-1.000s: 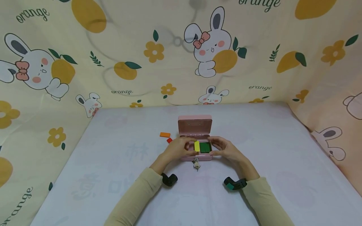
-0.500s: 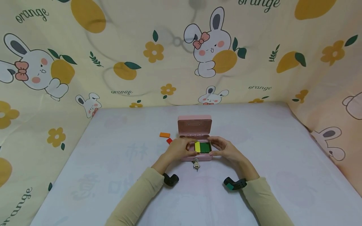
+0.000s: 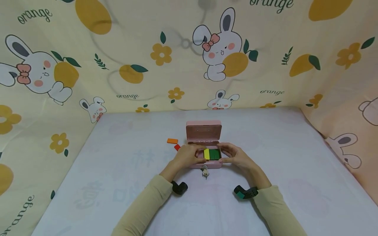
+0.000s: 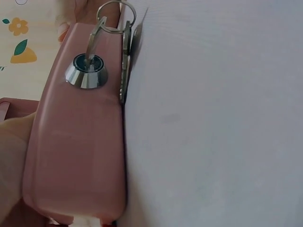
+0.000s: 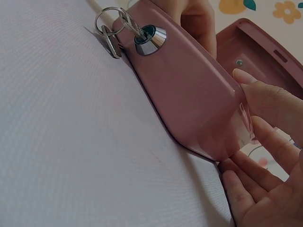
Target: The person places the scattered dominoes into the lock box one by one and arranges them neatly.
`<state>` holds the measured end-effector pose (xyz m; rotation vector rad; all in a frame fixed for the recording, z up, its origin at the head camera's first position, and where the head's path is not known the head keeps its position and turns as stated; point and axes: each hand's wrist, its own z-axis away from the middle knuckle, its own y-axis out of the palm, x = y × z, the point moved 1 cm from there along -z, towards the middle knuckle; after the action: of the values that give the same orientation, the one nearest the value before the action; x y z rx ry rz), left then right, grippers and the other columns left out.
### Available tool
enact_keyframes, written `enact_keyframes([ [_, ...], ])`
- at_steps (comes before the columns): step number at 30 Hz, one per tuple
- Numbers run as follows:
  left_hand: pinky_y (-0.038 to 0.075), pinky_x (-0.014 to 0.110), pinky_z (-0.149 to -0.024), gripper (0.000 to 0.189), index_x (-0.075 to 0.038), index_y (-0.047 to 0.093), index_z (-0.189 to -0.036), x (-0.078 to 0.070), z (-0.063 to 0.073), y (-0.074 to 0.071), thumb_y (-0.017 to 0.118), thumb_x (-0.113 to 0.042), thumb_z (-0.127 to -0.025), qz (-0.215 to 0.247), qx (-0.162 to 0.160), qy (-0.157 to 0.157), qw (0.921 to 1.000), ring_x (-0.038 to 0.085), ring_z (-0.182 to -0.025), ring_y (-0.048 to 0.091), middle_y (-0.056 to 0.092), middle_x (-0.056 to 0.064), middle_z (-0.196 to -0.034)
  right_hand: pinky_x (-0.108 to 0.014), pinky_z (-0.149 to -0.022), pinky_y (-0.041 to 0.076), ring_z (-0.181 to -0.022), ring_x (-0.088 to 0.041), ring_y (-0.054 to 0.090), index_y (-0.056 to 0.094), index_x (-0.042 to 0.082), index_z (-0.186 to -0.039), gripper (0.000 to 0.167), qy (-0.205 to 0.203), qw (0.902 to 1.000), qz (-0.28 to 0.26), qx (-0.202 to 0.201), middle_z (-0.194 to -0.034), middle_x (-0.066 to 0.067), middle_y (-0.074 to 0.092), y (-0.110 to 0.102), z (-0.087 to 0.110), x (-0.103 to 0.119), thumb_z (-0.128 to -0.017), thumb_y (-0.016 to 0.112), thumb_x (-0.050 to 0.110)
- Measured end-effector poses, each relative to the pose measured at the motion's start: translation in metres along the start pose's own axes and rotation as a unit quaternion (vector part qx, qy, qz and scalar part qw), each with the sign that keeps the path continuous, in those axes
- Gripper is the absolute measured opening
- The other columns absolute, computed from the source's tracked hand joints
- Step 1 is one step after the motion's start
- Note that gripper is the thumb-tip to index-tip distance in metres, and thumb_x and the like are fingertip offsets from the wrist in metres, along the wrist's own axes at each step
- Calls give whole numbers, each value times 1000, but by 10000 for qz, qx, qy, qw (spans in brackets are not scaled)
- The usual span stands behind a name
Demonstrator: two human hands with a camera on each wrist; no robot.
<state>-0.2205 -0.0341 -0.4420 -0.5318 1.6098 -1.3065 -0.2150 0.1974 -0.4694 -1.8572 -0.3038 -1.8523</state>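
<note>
A pink metal cash box (image 3: 196, 166) stands on the table with its lid (image 3: 203, 132) raised. Inside it, green blocks (image 3: 215, 154) lie side by side at the right. A yellow block (image 3: 206, 154) is beside them, and my left hand (image 3: 185, 156) pinches it between thumb and fingers, reaching in over the left wall. My right hand (image 3: 237, 156) holds the box's right end; the right wrist view shows its thumb at the rim and the fingers against the side wall. From the front lock (image 4: 87, 71) hangs a key ring (image 5: 110, 21) with keys.
Left of the box lie an orange block (image 3: 172, 141) and a red block (image 3: 177, 147), the red one close to my left hand. The white-covered table (image 3: 265, 131) extends around, and a printed rabbit-and-orange cloth (image 3: 177, 78) hangs behind.
My left hand has shifted slightly to the right with the yellow block, which now sits more upright against the green blocks. The right hand keeps its place on the box.
</note>
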Motion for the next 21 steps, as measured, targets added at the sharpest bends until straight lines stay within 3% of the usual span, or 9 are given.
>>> enact_keyframes([
  [6, 24, 19, -54, 48, -21, 65, -125, -2, 0, -1, 72, -43, -83, -198, 5, 14, 9998, 7, -61, 38, 43, -6, -66, -23, -111, 33, -144, -47, 23, 35, -10, -140, 71, 81, 10000, -7, -20, -153, -31, 27, 1, 0, 0, -83, 72, 8],
  [14, 24, 20, -57, 50, -23, 64, -127, -1, -2, 1, 71, -45, -83, -338, 42, 0, 9994, 9, -64, 39, 44, -5, -69, -39, -114, 26, -145, -47, 23, 35, -9, -141, 71, 106, 9999, -37, -27, -154, -30, 26, 1, 0, 1, -83, 72, 7],
  [18, 25, 21, -59, 50, -23, 63, -128, -1, -2, 1, 70, -46, -84, -435, 103, -46, 9990, 11, -69, 42, 54, -3, -76, -39, -114, 26, -145, -47, 23, 35, -9, -141, 70, 122, 9999, -27, -30, -153, -30, 27, 1, 0, 1, -83, 72, 7],
  [21, 27, 22, -62, 50, -24, 62, -129, -2, -3, 1, 70, -47, -84, -497, 144, -118, 9986, 13, -74, 46, 65, -1, -89, -40, -114, 25, -145, -46, 23, 35, -9, -141, 70, 150, 9999, -37, -52, -153, -29, 27, 1, 0, 2, -83, 72, 7],
])
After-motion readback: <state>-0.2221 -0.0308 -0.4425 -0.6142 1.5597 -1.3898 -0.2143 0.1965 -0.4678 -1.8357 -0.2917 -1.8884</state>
